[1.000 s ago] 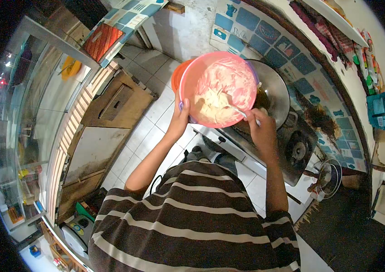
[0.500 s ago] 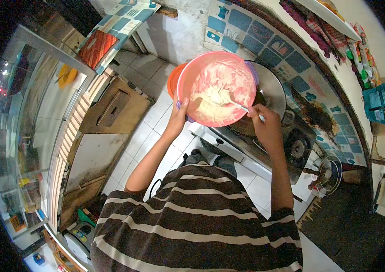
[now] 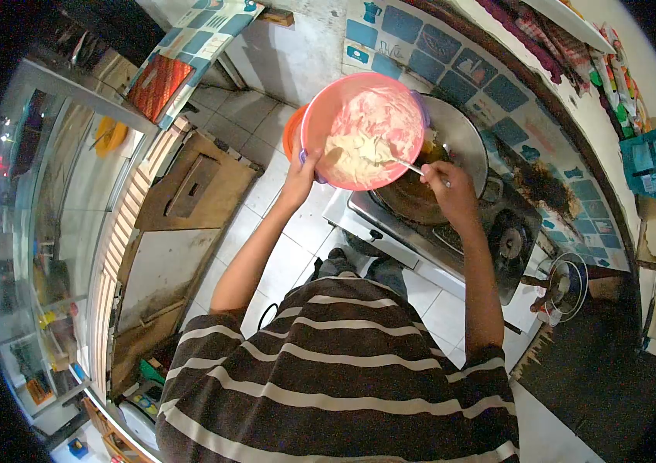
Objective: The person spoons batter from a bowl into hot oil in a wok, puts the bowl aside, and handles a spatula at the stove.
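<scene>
A pink basin (image 3: 317,116) with purple handles is held tilted above the stove side, its inside smeared with pale, thick batter (image 3: 347,160). My left hand (image 3: 299,181) is closed on the basin's left edge by a purple handle. In my right hand (image 3: 449,189), a metal spoon (image 3: 409,164) is pinched by its handle; its bowl end sits in the batter, coated with it. Partly hidden behind the basin, a large metal pan (image 3: 463,139) with dark liquid in the bottom rests on the stove (image 3: 362,202).
An orange container (image 3: 291,131) shows behind the basin's left side. To the right are a bare burner (image 3: 508,241) and a wire strainer (image 3: 567,285). A wooden cabinet (image 3: 196,185) and a glass case (image 3: 73,208) stand at left. A teal packet (image 3: 652,166) hangs at right.
The basin has shifted slightly away and to the left, uncovering more of the pan. My right hand and the spoon have moved a little away with it.
</scene>
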